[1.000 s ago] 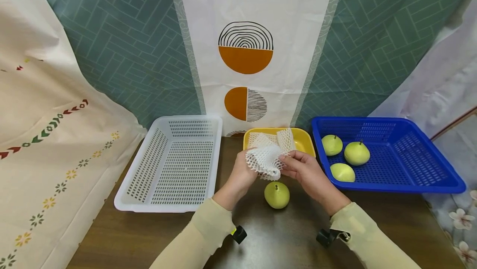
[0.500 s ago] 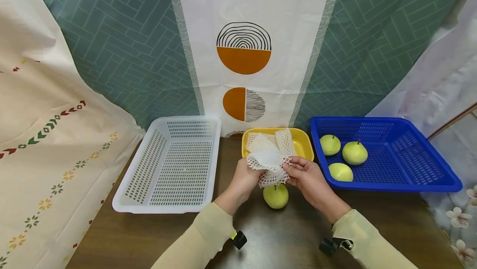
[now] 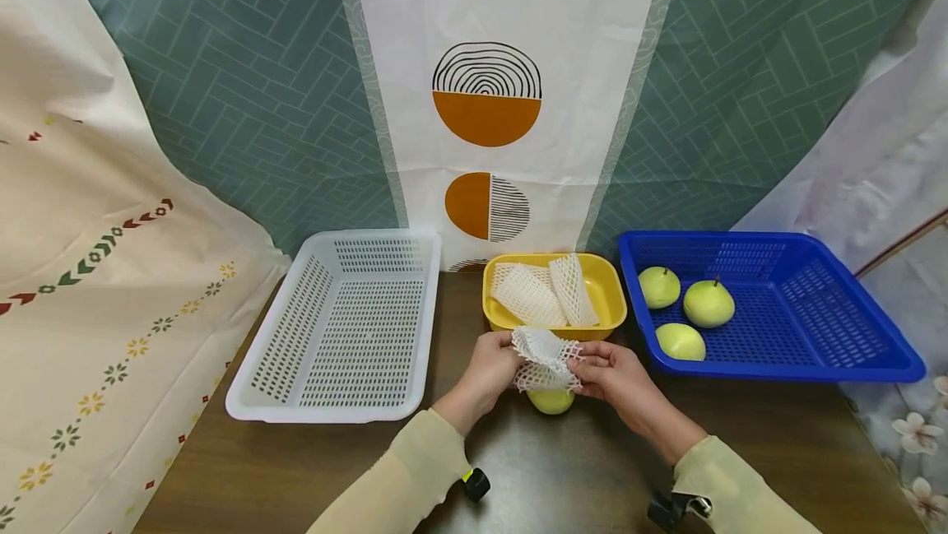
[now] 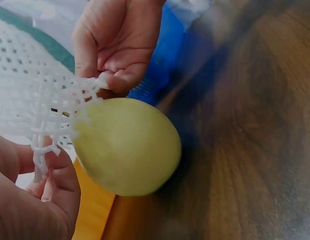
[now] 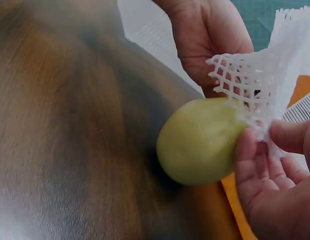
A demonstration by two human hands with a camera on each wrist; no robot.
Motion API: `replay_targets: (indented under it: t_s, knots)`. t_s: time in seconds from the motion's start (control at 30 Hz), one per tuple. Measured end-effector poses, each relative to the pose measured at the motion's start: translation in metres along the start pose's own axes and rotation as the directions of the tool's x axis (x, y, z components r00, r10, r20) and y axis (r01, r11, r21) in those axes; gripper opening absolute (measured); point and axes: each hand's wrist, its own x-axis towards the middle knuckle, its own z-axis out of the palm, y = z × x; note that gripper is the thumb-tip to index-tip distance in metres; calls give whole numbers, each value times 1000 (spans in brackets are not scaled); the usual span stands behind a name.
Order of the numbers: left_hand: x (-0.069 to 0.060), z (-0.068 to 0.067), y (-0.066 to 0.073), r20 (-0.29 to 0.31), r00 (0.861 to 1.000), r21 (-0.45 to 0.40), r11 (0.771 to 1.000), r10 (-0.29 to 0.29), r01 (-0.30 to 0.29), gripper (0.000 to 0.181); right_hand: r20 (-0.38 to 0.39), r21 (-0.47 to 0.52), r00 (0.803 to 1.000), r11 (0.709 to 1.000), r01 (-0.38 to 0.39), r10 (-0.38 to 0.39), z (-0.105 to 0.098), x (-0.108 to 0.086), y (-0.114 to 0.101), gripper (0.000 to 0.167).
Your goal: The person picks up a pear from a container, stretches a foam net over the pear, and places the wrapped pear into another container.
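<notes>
A white foam fruit net point(image 3: 546, 353) is stretched between both hands, its open rim over the top of a yellow-green pear point(image 3: 551, 402) on the table. The left hand point(image 3: 492, 368) pinches the net's left edge, and the right hand point(image 3: 611, 373) pinches the right edge between thumb and fingers. In the left wrist view the meshes touch the upper part of the pear point(image 4: 132, 150), while its lower part is bare. From the right wrist view, the net's rim point(image 5: 235, 75) lies against the pear's stem end, which is hidden.
Behind the hands, a yellow tray point(image 3: 611, 308) holds more foam nets point(image 3: 529, 294). A white basket point(image 3: 355, 415) stands at left. At right, a blue basket point(image 3: 800, 371) contains pears point(image 3: 708, 304). A patterned cloth point(image 3: 489, 24) hangs at the back.
Both hands have brought the net from in front of the yellow tray toward the person and down onto the pear. The pear's top is now covered by the net.
</notes>
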Motion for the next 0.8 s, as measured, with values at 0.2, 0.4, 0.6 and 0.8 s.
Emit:
replay_targets:
  t_s: [0.2, 0.4, 0.6, 0.8]
  knots:
    - [-2, 0, -7, 44, 997, 2, 998, -62, 62, 17, 41, -51, 999, 999, -7, 9, -4, -1, 7, 43]
    - [-2, -1, -10, 26, 997, 53, 996, -67, 66, 14, 46, -58, 999, 998, -23, 26, -6, -2, 11, 45]
    - [-1, -5, -15, 26, 997, 115, 991, -70, 66, 8, 66, -55, 997, 998, -37, 41, -8, -2, 15, 50]
    - [2, -5, -20, 40, 996, 99, 992, -77, 72, 14, 88, -52, 994, 997, -62, 66, -9, -1, 17, 48]
